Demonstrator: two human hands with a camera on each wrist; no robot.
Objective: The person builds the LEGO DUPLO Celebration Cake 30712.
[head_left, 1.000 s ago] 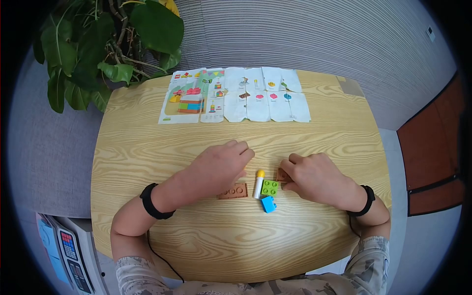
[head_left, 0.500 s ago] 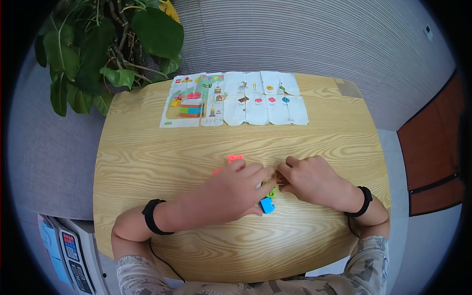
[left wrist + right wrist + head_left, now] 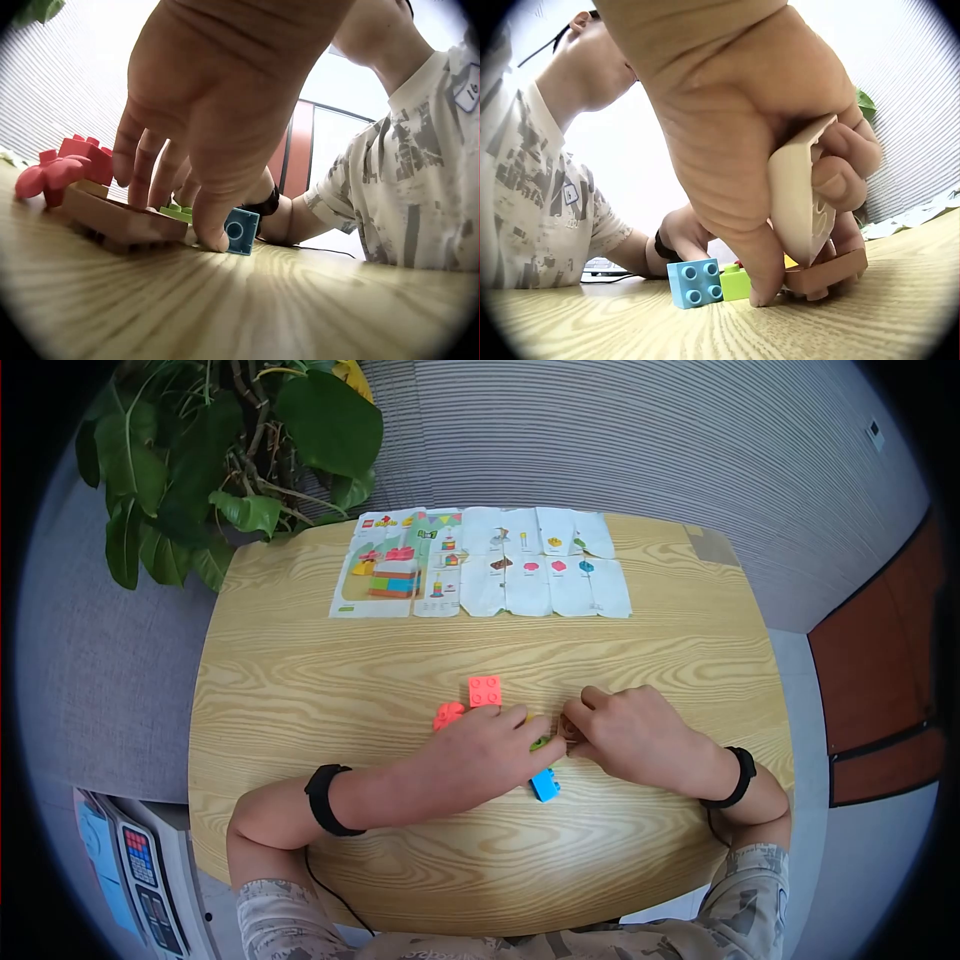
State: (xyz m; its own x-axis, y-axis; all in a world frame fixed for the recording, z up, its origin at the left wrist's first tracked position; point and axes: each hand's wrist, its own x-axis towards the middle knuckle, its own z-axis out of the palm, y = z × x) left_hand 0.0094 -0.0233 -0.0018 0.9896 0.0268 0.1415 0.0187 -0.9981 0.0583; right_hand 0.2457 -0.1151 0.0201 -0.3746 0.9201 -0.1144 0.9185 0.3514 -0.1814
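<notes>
My left hand (image 3: 485, 750) reaches over a small cluster of bricks, fingers pointing down. In the left wrist view its thumb stands beside a blue brick (image 3: 241, 231), and a green brick (image 3: 177, 213) shows between thumb and fingers. A brown brick (image 3: 127, 221) lies studs down near those fingers. My right hand (image 3: 635, 730) curls its fingers round a white brick (image 3: 799, 195) in its palm. Its thumb and a fingertip are at another brown brick (image 3: 829, 276), close over the table. The yellow top of a candle piece (image 3: 789, 261) shows beside the thumb, mostly hidden.
A coral-red square brick (image 3: 485, 690) and a coral-red flower piece (image 3: 448, 715) lie beyond my left hand. An unfolded instruction sheet (image 3: 480, 600) lies along the table's far edge. A leafy plant (image 3: 200, 480) overhangs the far left corner.
My left hand has moved right and toward me, from the far side of the brown brick to over the green brick and candle piece. The coral-red pieces have come into view. The right hand barely moves.
</notes>
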